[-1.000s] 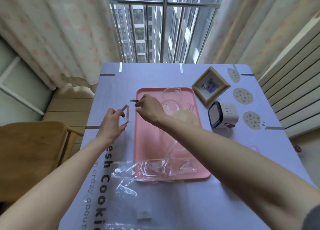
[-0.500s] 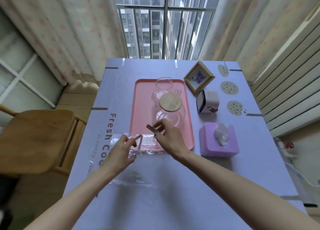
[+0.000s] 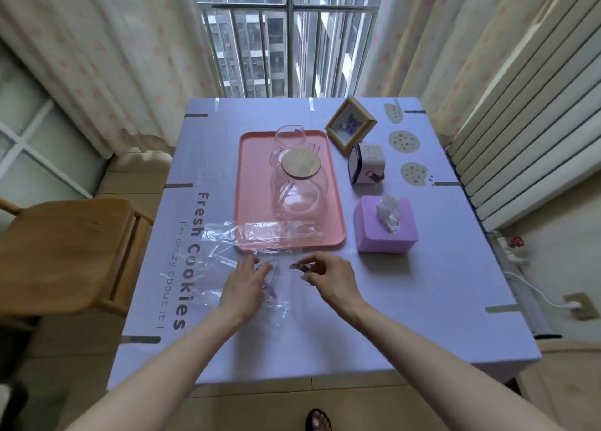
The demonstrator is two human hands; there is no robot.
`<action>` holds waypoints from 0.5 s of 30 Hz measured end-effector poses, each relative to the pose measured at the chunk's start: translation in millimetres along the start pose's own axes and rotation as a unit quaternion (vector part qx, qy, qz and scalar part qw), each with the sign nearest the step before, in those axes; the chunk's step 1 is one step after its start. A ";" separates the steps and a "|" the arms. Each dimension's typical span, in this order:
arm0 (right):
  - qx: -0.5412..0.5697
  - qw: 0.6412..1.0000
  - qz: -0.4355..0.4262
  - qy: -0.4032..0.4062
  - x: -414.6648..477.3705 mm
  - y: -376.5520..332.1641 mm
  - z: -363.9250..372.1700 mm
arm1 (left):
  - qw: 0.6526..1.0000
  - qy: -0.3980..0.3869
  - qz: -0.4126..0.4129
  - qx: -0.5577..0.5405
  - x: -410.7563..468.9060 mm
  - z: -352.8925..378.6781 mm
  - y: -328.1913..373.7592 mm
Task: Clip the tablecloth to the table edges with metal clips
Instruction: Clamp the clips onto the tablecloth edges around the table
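We see both hands low over the near middle of the worktop point(image 3: 325, 377), which is covered by a lilac tablecloth point(image 3: 406, 300) printed with dark lettering along its left side and cookie drawings at the far right. The left hand point(image 3: 245, 284) has its fingers curled, pinching a thin bent metal clip point(image 3: 272, 276) that stands up from its fingertips. The right hand point(image 3: 328, 276) is just beside it, thumb and fingers closed on a second clip point(image 3: 297, 266), a small dark strip pointing towards the left hand. The two clips are near each other but apart. Under and to the left of the hands lies a crumpled clear plastic bag point(image 3: 224, 252), its far part draped over the near edge of a pink tray point(image 3: 253, 170). On the tray stands a glass jug point(image 3: 299, 200) with a round wooden lid point(image 3: 300, 165), and behind it a glass cup point(image 3: 290, 136). To the right of the tray we find a purple tissue box point(image 3: 383, 232), a small white cube point(image 3: 367, 164) and a wooden picture frame point(image 3: 351, 125), tilted. Several fitted clips point(image 3: 178, 185) already sit along the left, right and far edges of the cloth. A wooden chair point(image 3: 65, 252) stands to the left of the worktop, a radiator point(image 3: 520, 144) to the right, and curtains point(image 3: 107, 57) frame the window beyond.
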State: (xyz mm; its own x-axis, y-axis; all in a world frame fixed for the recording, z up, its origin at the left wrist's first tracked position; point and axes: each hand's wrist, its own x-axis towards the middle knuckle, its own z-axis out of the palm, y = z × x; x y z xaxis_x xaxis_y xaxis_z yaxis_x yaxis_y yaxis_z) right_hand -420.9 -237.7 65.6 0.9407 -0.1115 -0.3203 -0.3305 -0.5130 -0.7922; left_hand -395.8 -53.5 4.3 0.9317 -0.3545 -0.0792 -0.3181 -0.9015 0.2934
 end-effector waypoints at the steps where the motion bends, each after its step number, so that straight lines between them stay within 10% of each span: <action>1: 0.017 1.000 0.008 0.010 -5.4 4.4 0.8 | 0.998 0.049 0.030 -0.022 -4.5 1.9 3.4; 5: 0.021 0.998 0.014 0.060 -32.1 19.4 9.4 | 0.955 0.017 -0.012 -0.297 -28.9 -6.8 44.9; 8: -0.027 0.994 -0.013 0.102 -54.4 29.4 20.6 | 0.836 -0.126 -0.125 -0.519 -44.3 -11.4 74.3; 15: -0.027 0.989 -0.042 0.136 -93.5 63.3 32.3 | 0.817 -0.186 -0.127 -0.531 -66.0 0.4 81.8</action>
State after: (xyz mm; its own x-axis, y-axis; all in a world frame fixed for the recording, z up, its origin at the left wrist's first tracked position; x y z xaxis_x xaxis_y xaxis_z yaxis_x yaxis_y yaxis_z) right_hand -532.2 -232.3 28.6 0.9531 -0.2869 -0.0964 -0.2518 -0.5748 -0.7786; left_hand -483.4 -103.9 33.1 0.7632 -0.4181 -0.4926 0.3937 -0.3036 0.8677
